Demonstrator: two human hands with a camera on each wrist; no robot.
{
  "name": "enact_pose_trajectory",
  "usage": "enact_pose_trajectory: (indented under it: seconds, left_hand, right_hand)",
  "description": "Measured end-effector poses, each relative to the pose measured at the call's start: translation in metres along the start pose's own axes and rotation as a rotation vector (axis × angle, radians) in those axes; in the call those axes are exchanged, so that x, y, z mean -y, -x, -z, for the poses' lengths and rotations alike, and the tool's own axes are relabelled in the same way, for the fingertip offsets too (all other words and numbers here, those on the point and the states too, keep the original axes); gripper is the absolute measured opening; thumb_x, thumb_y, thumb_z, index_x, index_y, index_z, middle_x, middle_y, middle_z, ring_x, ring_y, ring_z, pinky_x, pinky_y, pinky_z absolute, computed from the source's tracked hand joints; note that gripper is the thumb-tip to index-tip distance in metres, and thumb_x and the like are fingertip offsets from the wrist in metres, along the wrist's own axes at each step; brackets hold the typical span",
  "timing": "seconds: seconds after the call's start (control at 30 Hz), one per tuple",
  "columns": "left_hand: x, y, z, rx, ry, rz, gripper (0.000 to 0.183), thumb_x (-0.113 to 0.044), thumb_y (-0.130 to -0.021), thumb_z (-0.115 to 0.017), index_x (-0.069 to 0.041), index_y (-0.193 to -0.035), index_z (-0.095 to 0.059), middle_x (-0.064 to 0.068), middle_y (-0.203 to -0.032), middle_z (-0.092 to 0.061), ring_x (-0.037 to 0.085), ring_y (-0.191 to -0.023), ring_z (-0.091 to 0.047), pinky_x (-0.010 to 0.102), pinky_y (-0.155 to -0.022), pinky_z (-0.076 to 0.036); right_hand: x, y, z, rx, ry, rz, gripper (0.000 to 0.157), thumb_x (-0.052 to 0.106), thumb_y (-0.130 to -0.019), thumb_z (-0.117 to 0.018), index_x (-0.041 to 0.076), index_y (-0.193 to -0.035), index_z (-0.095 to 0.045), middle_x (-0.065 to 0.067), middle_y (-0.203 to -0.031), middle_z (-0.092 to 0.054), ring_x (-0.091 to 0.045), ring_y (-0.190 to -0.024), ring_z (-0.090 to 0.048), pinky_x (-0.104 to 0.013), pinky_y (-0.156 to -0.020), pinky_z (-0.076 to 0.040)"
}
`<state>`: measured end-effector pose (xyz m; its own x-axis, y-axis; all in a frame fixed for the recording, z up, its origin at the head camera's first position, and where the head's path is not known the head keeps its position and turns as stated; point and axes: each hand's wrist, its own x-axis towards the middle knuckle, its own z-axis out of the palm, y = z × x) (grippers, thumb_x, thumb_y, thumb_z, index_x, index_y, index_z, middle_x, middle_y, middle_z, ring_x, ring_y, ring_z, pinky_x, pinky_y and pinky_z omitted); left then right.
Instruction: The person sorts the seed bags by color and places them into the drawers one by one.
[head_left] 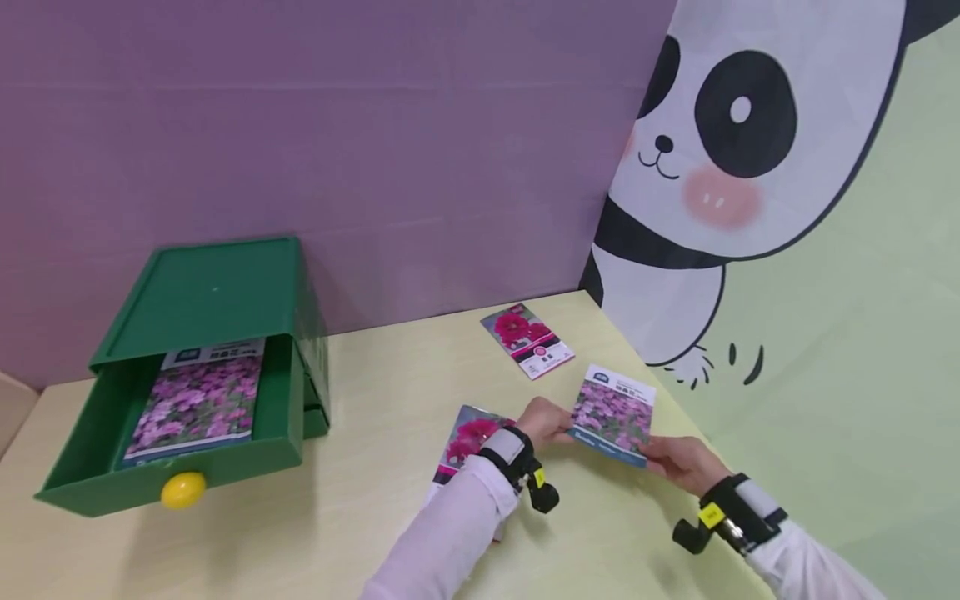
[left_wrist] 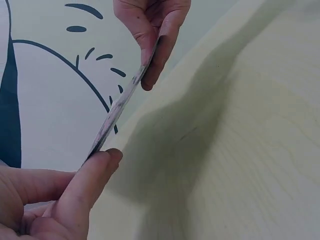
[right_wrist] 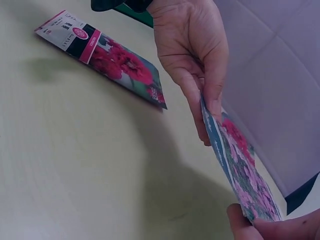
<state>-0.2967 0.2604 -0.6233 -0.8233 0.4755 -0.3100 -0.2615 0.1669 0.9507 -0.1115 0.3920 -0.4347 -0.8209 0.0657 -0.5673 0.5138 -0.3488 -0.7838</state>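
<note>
A seed packet (head_left: 613,412) with purple flowers and a blue lower band is held above the table between both hands. My left hand (head_left: 545,422) pinches its left edge near the lower corner. On the opposite side my right hand (head_left: 684,463) pinches the lower right corner, thumb on the front. The left wrist view has the packet (left_wrist: 119,105) almost edge-on, tilted, with its shadow on the tabletop. One packet with red flowers (head_left: 467,442) lies partly under my left forearm, and another red-flower packet (head_left: 528,340) lies farther back.
At the left stands a green drawer box (head_left: 217,287) with its top drawer (head_left: 247,468) pulled out by a yellow knob (head_left: 183,490). Inside lies a purple-flower packet (head_left: 197,404). A purple wall covering (head_left: 420,167) rises behind the table; a panda-printed wall (head_left: 840,333) borders its right edge.
</note>
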Motion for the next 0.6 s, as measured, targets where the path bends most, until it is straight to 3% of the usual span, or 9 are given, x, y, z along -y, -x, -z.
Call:
enact_pose_trajectory:
  seconds: [0.03, 0.07, 0.1, 0.13, 0.17, 0.23, 0.37, 0.6]
  left_hand:
    - [-0.017, 0.018, 0.004, -0.001, 0.012, 0.030, 0.017, 0.005, -0.071, -0.070, 0.001, -0.088, -0.070, 0.013, -0.086, -0.068, 0.021, -0.075, -0.067, 0.030, -0.066, -0.057]
    - [-0.024, 0.027, 0.007, -0.003, 0.047, 0.026, 0.016, 0.007, -0.070, -0.068, 0.001, -0.085, -0.069, 0.014, -0.084, -0.068, 0.020, -0.071, -0.066, 0.029, -0.063, -0.057]
    - [-0.042, 0.047, 0.009, -0.060, 0.205, 0.101, 0.018, 0.015, -0.067, -0.063, 0.004, -0.081, -0.068, 0.017, -0.079, -0.066, 0.025, -0.068, -0.066, 0.032, -0.060, -0.057]
    - [-0.059, 0.066, 0.013, -0.056, 0.228, 0.090, 0.019, 0.016, -0.067, -0.061, 0.006, -0.082, -0.068, 0.018, -0.079, -0.066, 0.025, -0.068, -0.066, 0.032, -0.061, -0.057]
    - [-0.078, 0.088, 0.017, -0.050, 0.246, 0.081, 0.020, 0.018, -0.069, -0.058, 0.008, -0.084, -0.067, 0.020, -0.081, -0.066, 0.027, -0.071, -0.066, 0.032, -0.063, -0.057]
    - [-0.130, 0.148, 0.028, -0.062, 0.233, 0.065, 0.021, 0.019, -0.072, -0.055, 0.013, -0.090, -0.064, 0.024, -0.086, -0.065, 0.029, -0.076, -0.066, 0.032, -0.069, -0.056]
    - [-0.148, 0.164, 0.035, -0.082, 0.191, 0.042, 0.024, 0.016, -0.075, -0.056, 0.017, -0.099, -0.061, 0.027, -0.096, -0.064, 0.030, -0.081, -0.066, 0.034, -0.074, -0.055]
    - [-0.160, 0.172, 0.044, -0.024, 0.232, -0.013, 0.026, 0.016, -0.077, -0.052, 0.018, -0.103, -0.058, 0.028, -0.101, -0.062, 0.024, -0.076, -0.066, 0.034, -0.077, -0.054]
  right_hand:
    - [0.002, 0.000, -0.002, 0.009, 0.005, 0.007, 0.021, -0.006, -0.089, -0.050, 0.003, -0.080, -0.066, -0.010, -0.079, -0.065, -0.016, -0.072, -0.063, -0.021, -0.069, -0.054]
    - [0.004, 0.001, -0.004, 0.006, 0.014, 0.015, 0.020, -0.006, -0.089, -0.050, 0.002, -0.081, -0.066, -0.010, -0.079, -0.065, -0.016, -0.072, -0.064, -0.021, -0.068, -0.054]
    - [0.006, 0.001, -0.006, 0.004, 0.026, 0.022, 0.019, -0.006, -0.089, -0.050, 0.001, -0.083, -0.067, -0.010, -0.079, -0.066, -0.016, -0.071, -0.064, -0.021, -0.067, -0.055]
    - [0.008, 0.002, -0.009, -0.005, 0.037, 0.030, 0.018, -0.007, -0.088, -0.050, 0.000, -0.085, -0.066, -0.010, -0.078, -0.066, -0.016, -0.071, -0.064, -0.022, -0.068, -0.055]
    - [0.011, 0.002, -0.011, -0.010, 0.054, 0.038, 0.016, -0.007, -0.088, -0.050, -0.003, -0.089, -0.065, -0.010, -0.078, -0.066, -0.016, -0.071, -0.064, -0.023, -0.068, -0.055]
    - [0.016, 0.001, -0.017, -0.025, 0.070, 0.049, 0.017, -0.008, -0.088, -0.049, -0.009, -0.100, -0.061, -0.010, -0.078, -0.066, -0.017, -0.072, -0.065, -0.025, -0.070, -0.055]
    - [0.026, 0.000, -0.025, -0.051, 0.097, 0.063, 0.035, -0.008, -0.088, -0.050, -0.017, -0.121, -0.044, -0.010, -0.078, -0.066, -0.017, -0.071, -0.065, -0.027, -0.072, -0.055]
    - [0.037, 0.005, -0.032, -0.037, 0.121, 0.080, 0.046, -0.005, -0.088, -0.054, -0.017, -0.128, -0.035, -0.009, -0.079, -0.066, -0.015, -0.071, -0.063, -0.025, -0.069, -0.055]
